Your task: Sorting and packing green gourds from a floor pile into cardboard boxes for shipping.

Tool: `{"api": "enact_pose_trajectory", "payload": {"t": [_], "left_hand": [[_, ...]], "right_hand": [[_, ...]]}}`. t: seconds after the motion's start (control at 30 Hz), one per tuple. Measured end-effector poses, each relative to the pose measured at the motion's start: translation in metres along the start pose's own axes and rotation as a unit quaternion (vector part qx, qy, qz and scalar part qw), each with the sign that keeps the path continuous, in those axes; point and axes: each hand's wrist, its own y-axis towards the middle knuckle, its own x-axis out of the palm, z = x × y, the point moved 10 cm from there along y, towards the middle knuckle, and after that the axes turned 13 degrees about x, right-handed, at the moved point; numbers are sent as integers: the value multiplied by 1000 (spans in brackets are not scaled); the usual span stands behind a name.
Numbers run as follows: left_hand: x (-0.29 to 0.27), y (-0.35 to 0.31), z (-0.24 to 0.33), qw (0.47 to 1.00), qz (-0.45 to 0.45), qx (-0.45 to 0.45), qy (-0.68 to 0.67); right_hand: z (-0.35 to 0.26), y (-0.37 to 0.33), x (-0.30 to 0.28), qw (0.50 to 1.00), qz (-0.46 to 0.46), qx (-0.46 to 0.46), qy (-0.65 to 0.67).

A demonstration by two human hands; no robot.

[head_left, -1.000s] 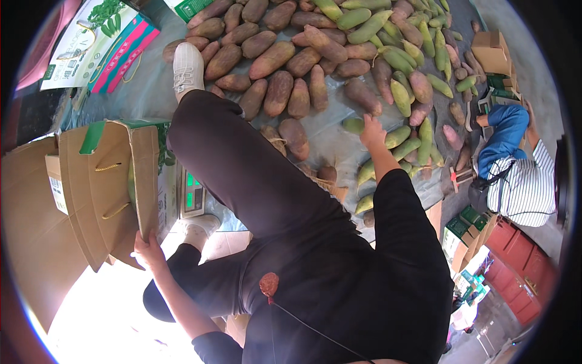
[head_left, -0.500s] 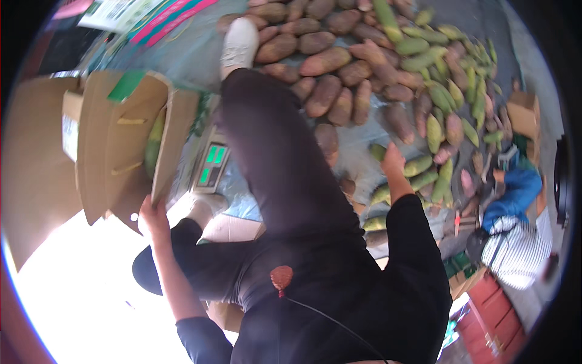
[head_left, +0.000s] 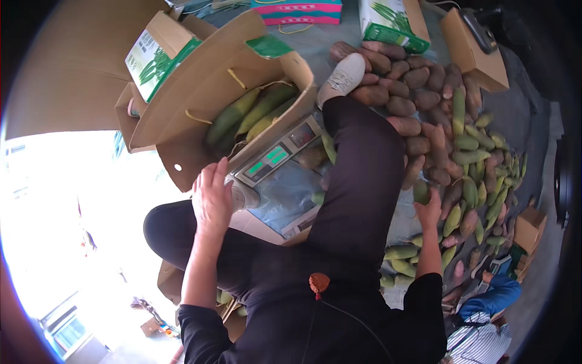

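Observation:
My left hand [head_left: 212,200] rests at the near edge of an open cardboard box [head_left: 182,130], its fingers stretched out along the edge and thumb apart. Several long green radishes [head_left: 233,121] lie inside the box, between yellow cord handles. The box sits by a scale whose display panel [head_left: 270,161] glows green. Over on the right, my right hand [head_left: 428,210] has its fingers around the near end of a green radish [head_left: 421,190]; part of it is hidden by the hand. Around it spread reddish-brown root vegetables [head_left: 418,145] and more green radishes [head_left: 470,191].
My white shoe [head_left: 342,76] stands beside the pile. Printed cartons [head_left: 397,24] and a brown box [head_left: 476,51] are at the back. At the lower right, a person in a striped top [head_left: 479,340] sits near another brown box [head_left: 529,229]. Bright light washes out the left.
The view has swung left, bringing the box's inside and its radishes into sight. My left hand's fingers have straightened at the box edge. My right hand stays among the vegetables.

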Motion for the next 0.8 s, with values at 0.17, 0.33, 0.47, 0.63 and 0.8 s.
{"api": "enact_pose_trajectory", "payload": {"t": [0.17,0.33,0.47,0.63,0.8], "left_hand": [[0,-19,12,998,-10,31,50],[-1,-25,13,998,5,15,54],[0,-28,16,998,-11,28,49],[6,-35,11,999,-15,33,30],[7,-32,15,998,2,45,42]], "right_hand": [[-155,2,-105,981,46,-121,142],[-330,-60,-192,908,2,-292,299],[-442,-130,-222,815,-28,-467,343],[-546,-228,-189,710,-55,-660,238],[-583,-273,-102,724,-9,-686,73]]}}
